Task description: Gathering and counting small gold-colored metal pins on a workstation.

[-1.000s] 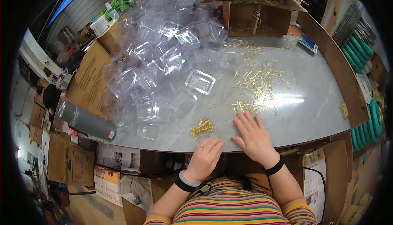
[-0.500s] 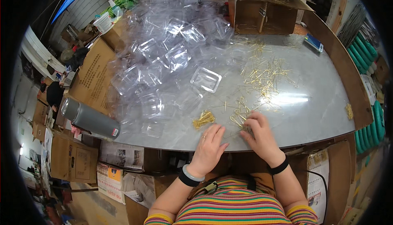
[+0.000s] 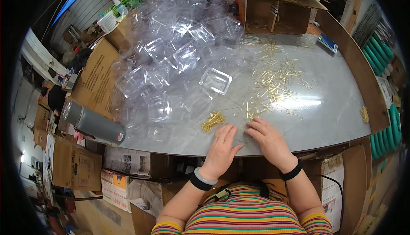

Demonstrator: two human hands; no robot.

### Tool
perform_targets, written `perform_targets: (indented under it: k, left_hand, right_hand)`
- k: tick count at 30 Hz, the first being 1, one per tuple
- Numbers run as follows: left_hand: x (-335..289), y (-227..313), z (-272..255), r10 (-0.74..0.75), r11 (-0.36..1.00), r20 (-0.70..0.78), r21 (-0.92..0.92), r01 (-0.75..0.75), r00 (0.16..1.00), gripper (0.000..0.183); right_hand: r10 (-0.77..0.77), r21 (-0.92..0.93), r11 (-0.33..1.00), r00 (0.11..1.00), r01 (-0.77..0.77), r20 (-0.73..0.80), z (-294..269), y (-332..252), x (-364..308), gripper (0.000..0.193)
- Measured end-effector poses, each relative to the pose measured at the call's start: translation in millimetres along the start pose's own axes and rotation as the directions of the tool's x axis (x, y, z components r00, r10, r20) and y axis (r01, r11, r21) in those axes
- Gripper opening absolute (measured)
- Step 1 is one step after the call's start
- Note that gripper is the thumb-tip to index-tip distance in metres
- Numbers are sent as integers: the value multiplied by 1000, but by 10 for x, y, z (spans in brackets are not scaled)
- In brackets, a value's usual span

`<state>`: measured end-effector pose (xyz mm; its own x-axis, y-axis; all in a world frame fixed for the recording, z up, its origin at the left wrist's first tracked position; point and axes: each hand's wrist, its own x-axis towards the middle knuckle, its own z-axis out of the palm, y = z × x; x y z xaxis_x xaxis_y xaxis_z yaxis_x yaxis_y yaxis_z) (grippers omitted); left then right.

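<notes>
My left hand (image 3: 219, 153) rests at the near edge of the grey tabletop (image 3: 337, 119). Its fingers are stretched forward and the thumb stands apart, with nothing visible in it. To its right, my right hand (image 3: 271, 143) lies low over the table with fingers extended, and its fingertips are close to a few loose gold wire hooks (image 3: 250, 112). Just beyond my left fingertips sits a small gathered bundle of gold wire hooks (image 3: 212, 121). A larger scatter of gold wire hooks (image 3: 279, 83) spreads farther back. Thin wires between the hands are too faint to make out.
Clear plastic clamshell packs (image 3: 183, 55) are heaped over the left and back. One clear tray (image 3: 215, 81) lies apart. A grey bottle (image 3: 94, 121) lies at the left edge. An open cardboard box (image 3: 260, 17) stands behind; a cardboard wall (image 3: 363, 77) borders the right.
My right hand has moved slightly left, its fingers straightening from a curled pose. My left hand has shifted a little forward and right. The loose hooks near my right fingertips have been disturbed.
</notes>
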<state>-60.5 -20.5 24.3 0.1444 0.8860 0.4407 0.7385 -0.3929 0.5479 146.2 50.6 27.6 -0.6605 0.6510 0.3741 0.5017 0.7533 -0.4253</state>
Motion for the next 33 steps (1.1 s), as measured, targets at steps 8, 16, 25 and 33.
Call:
perform_targets:
  k: [8, 16, 25, 33]
  left_hand:
    - [30, 12, 8, 2, 1000, 62, 25, -3, 998, 62]
    - [164, -11, 98, 125, 958, 198, 229, -170, 972, 50]
    - [125, 9, 159, 116, 979, 70, 159, -126, 991, 45]
    - [130, -2, 155, 114, 980, 50, 159, -121, 992, 43]
  right_hand:
    - [3, -118, 993, 999, 2, 46, -104, -243, -126, 46]
    - [-253, -107, 954, 943, 280, 215, -566, 194, 467, 47]
    - [-110, -42, 992, 966, 123, 233, -270, 504, 798, 38]
    - [-150, -74, 984, 975, 164, 165, -330, 525, 854, 41]
